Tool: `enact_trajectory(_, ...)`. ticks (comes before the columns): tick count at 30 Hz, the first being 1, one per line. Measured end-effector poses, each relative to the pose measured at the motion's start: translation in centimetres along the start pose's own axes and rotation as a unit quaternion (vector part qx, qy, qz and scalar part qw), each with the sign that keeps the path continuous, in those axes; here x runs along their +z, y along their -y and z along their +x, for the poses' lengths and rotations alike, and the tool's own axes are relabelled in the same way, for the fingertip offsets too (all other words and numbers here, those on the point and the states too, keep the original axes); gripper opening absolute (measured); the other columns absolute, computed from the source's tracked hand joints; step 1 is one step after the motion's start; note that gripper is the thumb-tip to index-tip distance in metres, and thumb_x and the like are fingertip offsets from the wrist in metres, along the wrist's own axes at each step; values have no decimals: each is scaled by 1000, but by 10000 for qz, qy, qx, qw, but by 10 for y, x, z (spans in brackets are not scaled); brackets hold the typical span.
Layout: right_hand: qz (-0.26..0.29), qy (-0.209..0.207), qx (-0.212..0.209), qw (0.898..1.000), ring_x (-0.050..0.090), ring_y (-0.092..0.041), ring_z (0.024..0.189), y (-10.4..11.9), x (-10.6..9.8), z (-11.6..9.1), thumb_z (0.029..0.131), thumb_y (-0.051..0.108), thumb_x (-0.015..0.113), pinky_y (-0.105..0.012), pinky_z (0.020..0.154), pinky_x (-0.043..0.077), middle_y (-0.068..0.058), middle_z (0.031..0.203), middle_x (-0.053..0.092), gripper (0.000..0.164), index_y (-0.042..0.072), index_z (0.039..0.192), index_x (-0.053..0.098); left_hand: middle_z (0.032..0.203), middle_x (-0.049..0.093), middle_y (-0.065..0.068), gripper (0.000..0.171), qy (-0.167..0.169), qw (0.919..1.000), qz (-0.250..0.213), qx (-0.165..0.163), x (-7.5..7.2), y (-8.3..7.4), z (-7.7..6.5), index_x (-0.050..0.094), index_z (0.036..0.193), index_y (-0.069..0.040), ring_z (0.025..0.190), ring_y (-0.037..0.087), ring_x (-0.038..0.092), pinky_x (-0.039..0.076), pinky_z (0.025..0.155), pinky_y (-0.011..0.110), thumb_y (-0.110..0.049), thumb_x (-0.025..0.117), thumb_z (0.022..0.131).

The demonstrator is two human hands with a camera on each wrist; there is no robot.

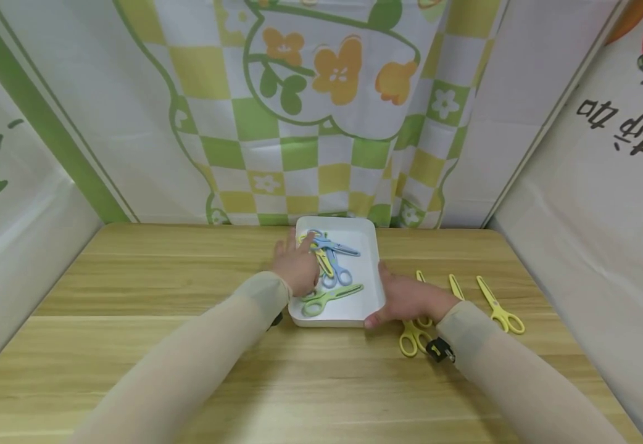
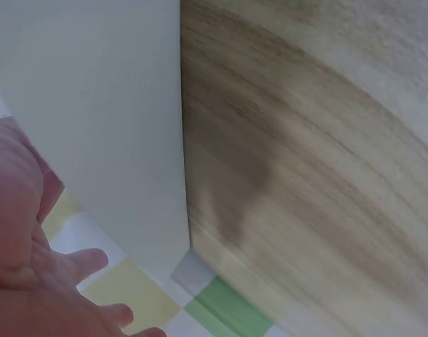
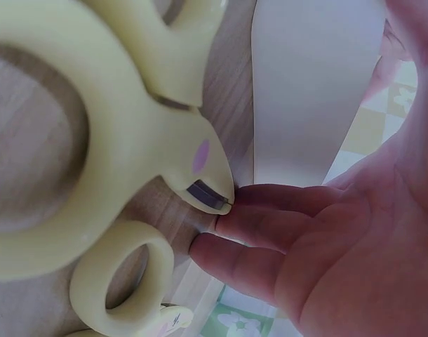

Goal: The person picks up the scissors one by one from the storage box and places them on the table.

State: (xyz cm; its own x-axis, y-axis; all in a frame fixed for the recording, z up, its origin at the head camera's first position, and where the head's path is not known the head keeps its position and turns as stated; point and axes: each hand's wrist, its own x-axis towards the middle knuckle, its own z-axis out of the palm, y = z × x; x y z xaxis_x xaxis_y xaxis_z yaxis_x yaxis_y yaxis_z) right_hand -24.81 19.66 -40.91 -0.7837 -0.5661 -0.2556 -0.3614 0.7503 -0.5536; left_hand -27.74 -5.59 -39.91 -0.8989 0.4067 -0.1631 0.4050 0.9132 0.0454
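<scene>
A white tray [image 1: 357,305] at the back of the table holds blue scissors [image 1: 340,277], yellow scissors [image 1: 324,262] and green scissors [image 1: 318,305], several in all. My left hand [image 1: 296,271] lies over the tray's left edge and hides part of it. Its fingers [image 2: 88,263] extend outside the wall in the left wrist view. On the opposite side my right hand [image 1: 407,296] is against the right wall, its fingers [image 3: 249,263] nearly straight beside a pair of yellow scissors [image 3: 123,154]. Whether either hand bears any of the tray's weight, I cannot tell.
More yellow scissors [image 1: 501,314] lie on the wooden table [image 1: 188,382], to the right of the tray and partly under my right arm. A checked curtain [image 1: 310,154] hangs directly behind the tray. White panels [image 1: 593,246] stand along both sides.
</scene>
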Motion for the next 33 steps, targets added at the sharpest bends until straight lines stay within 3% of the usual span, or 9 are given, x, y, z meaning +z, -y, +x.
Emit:
enact_trajectory(6, 5, 27, 39, 10000, 40, -45, 133, 2, -1, -1, 70, 44, 90, -52, 109, 32, -39, 155, 12, 141, -14, 150, -11, 164, 11, 20, 21, -79, 9996, -200, -178, 2, 1, -2, 68, 67, -24, 144, 51, -12, 1, 111, 67, -21, 72, 87)
enact_trajectory(11, 17, 50, 40, 10000, 40, -44, 133, 3, 0, -1, 70, 45, 90, -53, 109, 33, -38, 155, 12, 141, -13, 151, -10, 164, 12, 19, 26, -106, 9998, -101, -142, 3, 1, -3, 63, 66, -22, 144, 48, -14, 0, 112, 65, -17, 65, 91)
enact_trajectory(21, 35, 56, 98, 9999, 38, -45, 135, 2, 0, 0, 71, 46, 89, -53, 109, 31, -37, 156, 8, 141, -13, 151, -10, 162, 18, 18, 24, -330, 9994, 69, 3, 5, 3, -4, 59, 63, -21, 146, 47, -7, 1, 113, 64, -15, 70, 83)
enact_trajectory(33, -62, 132, 173, 9997, 35, -45, 137, 1, 0, 0, 72, 49, 87, -52, 110, 31, -37, 157, 5, 141, -13, 150, -12, 159, 31, 14, 23, -363, 9985, -414, 9, 4, 1, -6, 61, 58, -18, 147, 45, 2, 2, 113, 63, -16, 63, 80)
